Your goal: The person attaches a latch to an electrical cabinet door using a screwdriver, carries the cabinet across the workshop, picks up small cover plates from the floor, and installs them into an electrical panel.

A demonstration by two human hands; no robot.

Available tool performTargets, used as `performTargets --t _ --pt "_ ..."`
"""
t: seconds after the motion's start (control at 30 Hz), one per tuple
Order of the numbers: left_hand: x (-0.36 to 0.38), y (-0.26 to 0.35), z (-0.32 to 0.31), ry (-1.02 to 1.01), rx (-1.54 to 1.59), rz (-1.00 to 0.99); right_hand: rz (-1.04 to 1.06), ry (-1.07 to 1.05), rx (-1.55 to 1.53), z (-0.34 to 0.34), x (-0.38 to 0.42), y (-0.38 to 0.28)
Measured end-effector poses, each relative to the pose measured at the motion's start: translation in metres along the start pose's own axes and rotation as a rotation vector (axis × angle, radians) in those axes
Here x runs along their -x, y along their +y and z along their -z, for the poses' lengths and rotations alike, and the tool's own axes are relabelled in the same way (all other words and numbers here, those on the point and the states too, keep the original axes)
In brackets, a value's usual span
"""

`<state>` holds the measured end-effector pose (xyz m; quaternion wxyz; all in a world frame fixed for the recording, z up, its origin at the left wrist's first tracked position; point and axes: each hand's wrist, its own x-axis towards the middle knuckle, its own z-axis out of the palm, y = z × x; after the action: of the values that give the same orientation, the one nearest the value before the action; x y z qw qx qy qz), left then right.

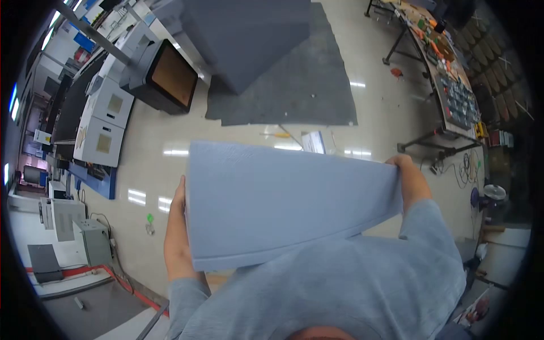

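Observation:
A large blue-grey panel (289, 204), thick-edged and tapering toward the right, is held up in front of my body, close to my chest. My left hand (179, 195) presses against its left side, with most of the fingers hidden behind the edge. At the narrow right end, my right hand (400, 162) grips the upper corner, its fingers curled over the far side. The panel's near edge curves and covers part of my shirt.
Ahead, a big dark grey block (255, 39) stands on a dark mat (294, 96). A black box-shaped machine (161, 76) is at left, near white cabinets (107, 116). A cluttered workbench (447, 85) lines the right. A screwdriver (277, 135) and paper (313, 142) lie on the floor.

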<state>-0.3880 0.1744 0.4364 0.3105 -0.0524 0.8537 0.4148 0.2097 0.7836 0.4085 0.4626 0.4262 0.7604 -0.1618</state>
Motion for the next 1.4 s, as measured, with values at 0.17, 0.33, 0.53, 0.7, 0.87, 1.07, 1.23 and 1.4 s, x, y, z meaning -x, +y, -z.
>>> performTargets --t 0.17,0.33,0.53,0.7,0.87,1.07,1.23,1.4 --pt "-0.126 0.1 -0.046 -0.137 -0.024 -0.118 -0.116 0.025 -0.154 0.023 -0.013 0.014" --pt "-0.287 0.274 -0.134 -0.353 -0.106 -0.5 -0.267 0.028 -0.346 0.033 0.0 0.007" --pt "-0.246 0.575 -0.278 -0.523 -0.331 -0.673 -0.44 0.019 -0.618 0.003 0.026 -0.01" --pt "-0.284 0.688 -0.461 -0.655 -0.532 -0.77 -0.597 -0.015 -0.865 0.004 0.009 -0.019" --pt "-0.335 0.741 -0.632 -0.948 -0.597 -0.672 -0.758 -0.087 -1.077 0.031 -0.035 -0.014" --pt "-0.375 0.828 -0.81 -0.982 -0.622 -0.559 -0.89 -0.133 -1.249 0.135 -0.092 0.041" --pt "-0.401 0.909 -0.916 -1.085 -0.621 -0.502 -0.926 -0.103 -1.3 0.234 -0.14 0.094" --pt "-0.437 0.995 -1.023 -1.092 -0.716 -0.54 -0.939 -0.055 -1.322 0.325 -0.214 0.147"
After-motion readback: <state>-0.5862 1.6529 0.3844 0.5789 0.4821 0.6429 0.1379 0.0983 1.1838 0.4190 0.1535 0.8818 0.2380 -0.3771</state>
